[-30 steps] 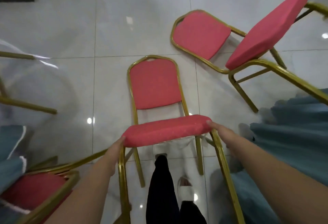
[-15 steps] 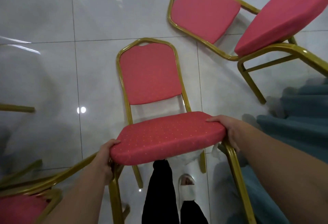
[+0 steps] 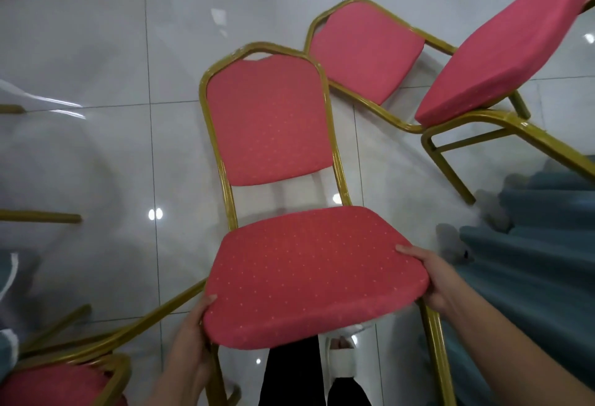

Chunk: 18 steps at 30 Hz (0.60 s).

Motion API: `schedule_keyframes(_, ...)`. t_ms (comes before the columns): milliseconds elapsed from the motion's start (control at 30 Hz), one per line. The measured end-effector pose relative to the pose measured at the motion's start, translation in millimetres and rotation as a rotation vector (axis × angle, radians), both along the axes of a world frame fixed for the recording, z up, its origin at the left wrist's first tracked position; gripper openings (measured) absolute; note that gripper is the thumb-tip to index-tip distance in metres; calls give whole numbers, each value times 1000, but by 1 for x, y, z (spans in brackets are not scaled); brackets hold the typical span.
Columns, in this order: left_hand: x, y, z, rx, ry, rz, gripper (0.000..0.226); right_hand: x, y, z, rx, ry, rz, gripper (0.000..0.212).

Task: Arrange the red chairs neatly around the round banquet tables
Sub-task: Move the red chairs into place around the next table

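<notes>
At the far left, two gold chair legs [image 3: 38, 217] project into view above the glossy white tiled floor [image 3: 96, 35], and the red seat of another chair [image 3: 48, 383] with its gold frame occupies the lower left corner. The left hand [image 3: 190, 341] grips the left front edge of the seat of the held chair [image 3: 309, 277], thumb on the top of the cushion and the remaining fingers curled beneath it. The chair lies directly ahead of the person, between both hands, with its seat tipped up toward the camera and its backrest [image 3: 267, 119] pointing away and down toward the floor; its long axis therefore runs from the person outward. Both hands sit level at the front corners, so neither is nearer. The right hand [image 3: 431, 280] grips the right front corner, thumb laid on the cushion and fingers wrapped under the edge. A dark trouser leg and a white shoe [image 3: 341, 360] stand below the seat. To the right, a tipped chair [image 3: 450, 51] lies with its backrest frame just beside the held chair's backrest, so clearance there is judged tight. A teal tablecloth [image 3: 531, 277] hangs at the right edge, indicating a table just beside the right forearm; the table top is not visible.
</notes>
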<state>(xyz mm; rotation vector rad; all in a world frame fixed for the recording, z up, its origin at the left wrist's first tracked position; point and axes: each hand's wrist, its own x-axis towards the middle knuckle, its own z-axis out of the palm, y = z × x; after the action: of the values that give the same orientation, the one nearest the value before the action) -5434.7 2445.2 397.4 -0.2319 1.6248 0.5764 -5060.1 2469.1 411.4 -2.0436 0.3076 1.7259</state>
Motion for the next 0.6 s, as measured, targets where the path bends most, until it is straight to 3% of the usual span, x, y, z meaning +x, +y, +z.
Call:
schedule_keyframes(100, 2, 24, 14, 120, 21, -15, 55, 6, 25, 21, 111, -20, 0, 37)
schedule_keyframes(233, 8, 50, 29, 260, 12, 1, 37, 16, 45, 43, 259, -27, 3, 33)
schedule_keyframes(400, 29, 40, 25, 405, 43, -107, 31, 32, 27, 40, 359, -8, 40, 38)
schedule_keyframes(600, 34, 1, 26, 401, 152, -302, 45, 48, -13, 38, 408, -85, 162, 57)
